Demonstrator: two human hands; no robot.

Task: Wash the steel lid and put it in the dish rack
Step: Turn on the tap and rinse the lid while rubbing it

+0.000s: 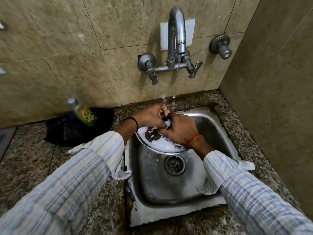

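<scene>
Bench (30, 160) cut off at left, bottom. One sink (171, 189), one tap (176, 31) running. One lid (160, 145), foamy, over sink, far edge hidden by hands. Left hand (152, 117), right hand (179, 129) curled together on lid; grip detail unclear. One bottle (84, 113), blurred.

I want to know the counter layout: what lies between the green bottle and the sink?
In the head view, bare speckled granite counter lies between the green bottle and the sink; the black cloth stays under the bottle.
</scene>
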